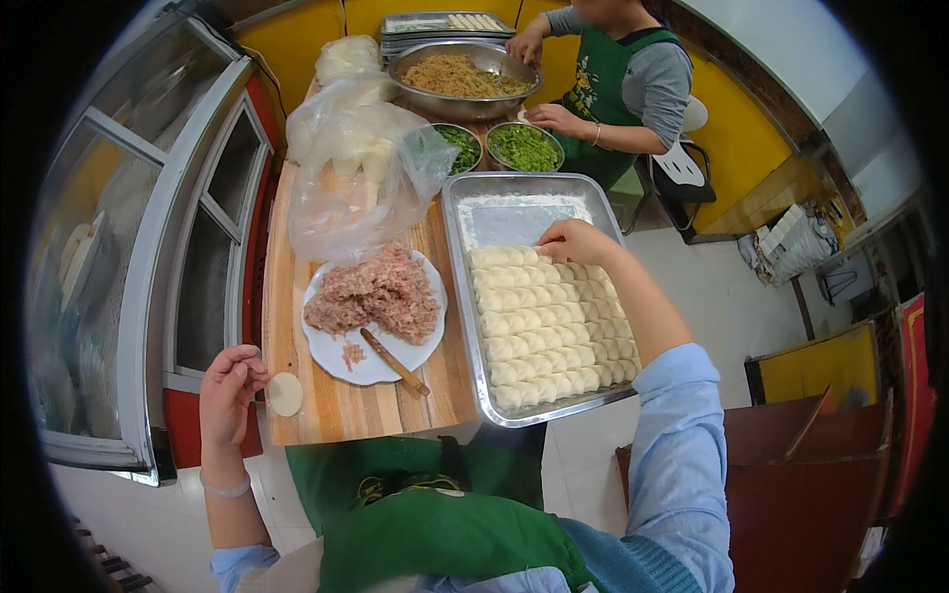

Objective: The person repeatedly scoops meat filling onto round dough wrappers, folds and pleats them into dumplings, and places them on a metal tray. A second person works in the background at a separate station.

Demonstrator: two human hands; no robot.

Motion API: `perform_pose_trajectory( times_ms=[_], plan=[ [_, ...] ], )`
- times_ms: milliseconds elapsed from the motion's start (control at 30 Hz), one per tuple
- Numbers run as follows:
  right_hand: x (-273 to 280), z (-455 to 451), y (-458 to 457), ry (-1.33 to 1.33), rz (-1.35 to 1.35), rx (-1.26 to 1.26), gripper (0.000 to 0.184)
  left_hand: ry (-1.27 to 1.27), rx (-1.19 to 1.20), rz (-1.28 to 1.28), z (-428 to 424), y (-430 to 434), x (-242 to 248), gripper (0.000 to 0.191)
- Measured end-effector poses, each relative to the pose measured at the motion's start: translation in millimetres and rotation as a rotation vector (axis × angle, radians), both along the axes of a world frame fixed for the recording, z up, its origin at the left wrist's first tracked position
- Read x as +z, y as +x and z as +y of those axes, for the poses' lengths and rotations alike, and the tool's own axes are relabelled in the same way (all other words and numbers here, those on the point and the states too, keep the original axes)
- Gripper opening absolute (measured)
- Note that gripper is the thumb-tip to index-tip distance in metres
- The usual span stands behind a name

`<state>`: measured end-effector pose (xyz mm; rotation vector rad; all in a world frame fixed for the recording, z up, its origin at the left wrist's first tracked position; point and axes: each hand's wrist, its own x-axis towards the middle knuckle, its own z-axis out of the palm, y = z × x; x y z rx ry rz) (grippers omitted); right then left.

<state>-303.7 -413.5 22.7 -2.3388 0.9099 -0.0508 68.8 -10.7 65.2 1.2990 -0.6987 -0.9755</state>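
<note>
My left hand (230, 393) is at the left edge of the wooden table, fingers curled, with a round dumpling wrapper (285, 393) at its fingertips. Inside the metal tray (463, 326), my right hand (582, 243) has its fingers pinched on a dumpling at the end of the top row; the fingers mostly hide that dumpling. Several tight rows of white pleated dumplings (534, 315) fill the tray's near part, and flour dusts its far end. Left of the tray sits a white scalloped plate (326, 363) of raw minced meat (378, 293), with a wooden stick (393, 362) resting across its rim.
A clear plastic bag (326, 215) of wrappers lies behind the plate. Beyond are bowls of chopped greens (525, 147), a large metal bowl (467, 104) of filling and stacked trays (400, 26). A co-worker (623, 89) sits at the far right. A glass-fronted cabinet (141, 244) borders the left.
</note>
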Motion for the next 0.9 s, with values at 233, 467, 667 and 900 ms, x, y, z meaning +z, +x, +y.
perform_pose_trajectory(
  times_ms=[233,467,667,900],
  plan=[
    [2.3,8.8,8.8,-0.11,-0.005,-0.035,0.021,0.003,0.106,0.101,38.2,16.2,-15.5,0.02],
    [2.1,33.4,50.5,-0.081,-0.004,-0.013,0.02,-0.046,0.119,0.233,61.3,32.9,-48.2,0.019],
    [11.3,33.3,71.4,-0.058,0.178,-0.097,0.02,-0.153,0.161,0.316,72.3,49.1,-77.0,0.018],
    [18.5,60.2,96.0,0.045,0.188,-0.219,0.025,0.057,0.225,-0.386,40.7,39.5,-108.7,0.018]
  ],
)
